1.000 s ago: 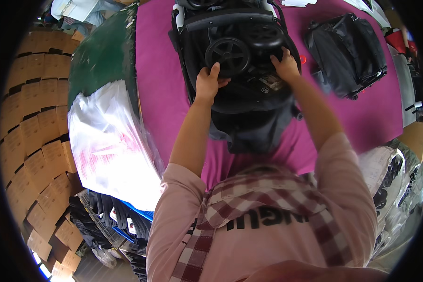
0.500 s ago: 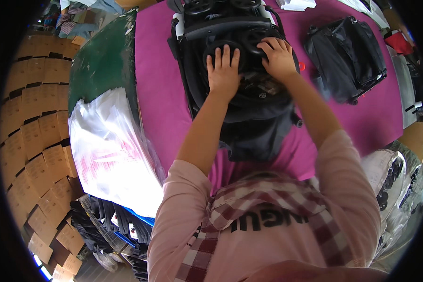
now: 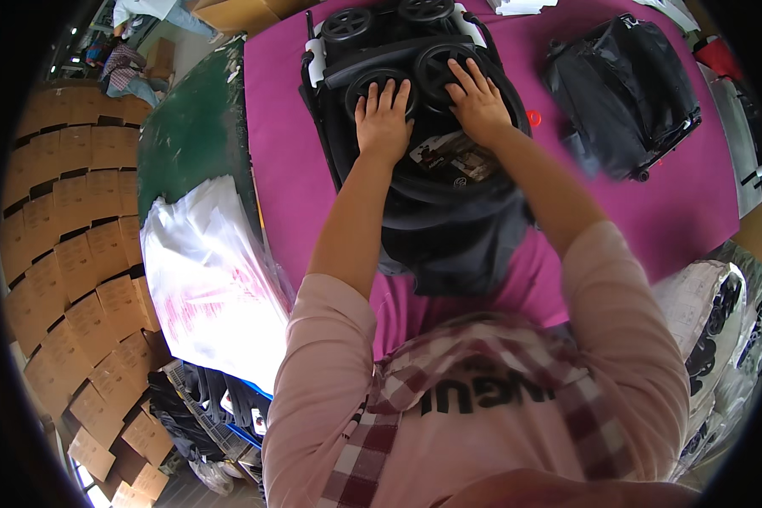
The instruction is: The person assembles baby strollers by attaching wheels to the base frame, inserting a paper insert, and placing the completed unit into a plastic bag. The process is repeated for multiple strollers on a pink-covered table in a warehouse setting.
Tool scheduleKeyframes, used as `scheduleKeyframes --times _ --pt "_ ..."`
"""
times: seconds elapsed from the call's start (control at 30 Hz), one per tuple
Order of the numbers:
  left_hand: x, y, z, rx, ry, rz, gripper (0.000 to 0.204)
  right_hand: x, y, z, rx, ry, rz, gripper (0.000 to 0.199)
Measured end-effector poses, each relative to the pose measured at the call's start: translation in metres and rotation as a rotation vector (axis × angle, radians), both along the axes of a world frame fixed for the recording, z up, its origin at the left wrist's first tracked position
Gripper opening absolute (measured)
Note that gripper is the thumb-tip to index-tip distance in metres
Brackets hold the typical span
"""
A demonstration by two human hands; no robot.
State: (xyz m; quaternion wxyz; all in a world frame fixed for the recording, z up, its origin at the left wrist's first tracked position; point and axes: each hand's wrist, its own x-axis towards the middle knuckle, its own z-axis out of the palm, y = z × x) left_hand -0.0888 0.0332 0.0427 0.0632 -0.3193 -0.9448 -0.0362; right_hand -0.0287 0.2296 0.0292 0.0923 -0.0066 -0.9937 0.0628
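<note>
A folded black stroller lies on the table covered in magenta cloth, its wheels facing up. My left hand rests flat, fingers spread, on the near left wheel. On the near right wheel lies my right hand, its fingers also stretched out. Below my hands a printed card shows among the black parts. Two more wheels sit at the far end, the far left one and the far right one. Dark fabric hangs toward me.
To the right lies another black folded frame with fabric, beside a small red ring. White plastic bags lie on the green surface at left. Stacked cardboard boxes stand farther left. Another person is at far left.
The stroller has shifted slightly toward the left and away from me, and both hands have moved with it, staying on the wheels. More of the printed card shows now.
</note>
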Motion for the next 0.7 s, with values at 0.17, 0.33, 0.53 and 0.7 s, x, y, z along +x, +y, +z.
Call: scheduleKeyframes --times 0.17,0.33,0.53,0.7 --pt "0.011 -0.003 0.011 0.137 -0.047 0.035 0.075 0.022 0.012 0.036 -0.134 0.012 0.059 0.052" --pt "0.115 -0.072 -0.008 0.549 0.12 0.231 0.063 0.121 0.046 0.019 -0.476 0.409 -0.063 0.043" --pt "0.187 -0.122 -0.028 0.61 -0.138 0.428 0.058 0.248 0.036 -0.092 -1.365 -0.243 -0.748 0.048" --pt "0.183 -0.134 -0.036 0.265 -0.309 0.628 0.057 0.262 0.023 -0.098 -1.245 -0.597 -0.471 0.048"
